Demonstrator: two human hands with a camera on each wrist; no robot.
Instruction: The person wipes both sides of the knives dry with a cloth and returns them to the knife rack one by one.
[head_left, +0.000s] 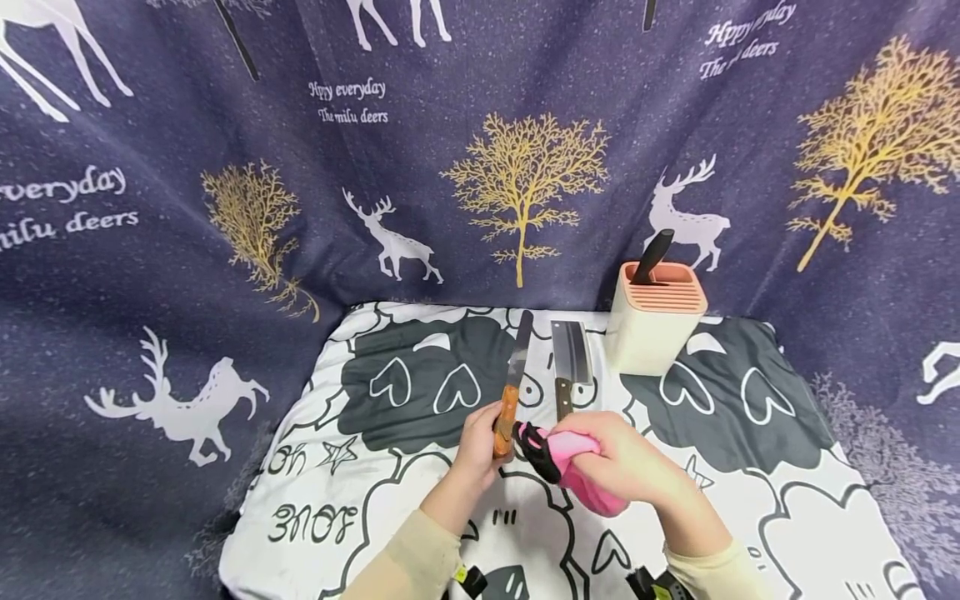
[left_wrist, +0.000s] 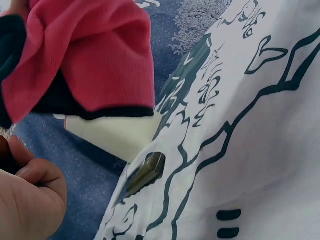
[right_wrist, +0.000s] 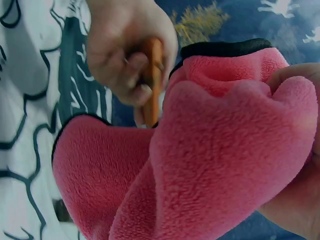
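Navy backdrop (head_left: 420, 175) with white deer, gold trees and lettering filled the upper frame and both sides. Below it, the bench (head_left: 420, 542), under a black-and-white cartoon cover, took up the lower middle. The cream knife block (head_left: 648, 333) with a slotted orange top stood upright at the back of the bench, right of centre, close to the backdrop. Pink cloth (head_left: 600, 496) with black edging was bunched up just below the centre of the frame; it filled most of the right wrist view and hung in the upper left of the left wrist view. Right hand (head_left: 618, 454), lower right of centre, had its fingers clenched on that cloth. Left hand (head_left: 476, 446), lower centre, was grasping the orange-brown handle of a long knife (head_left: 510, 398), blade pointing to the top of the frame. The cloth's black edge sat right beside the handle; couldn't tell if they touched. The cleaver (head_left: 572, 354) lay on the bench at centre, between the long knife and the block, blade toward the top, dark riveted handle running down to the right hand and partly hidden there. A black knife handle (head_left: 654, 257) stuck up, tilted, from the block's top.
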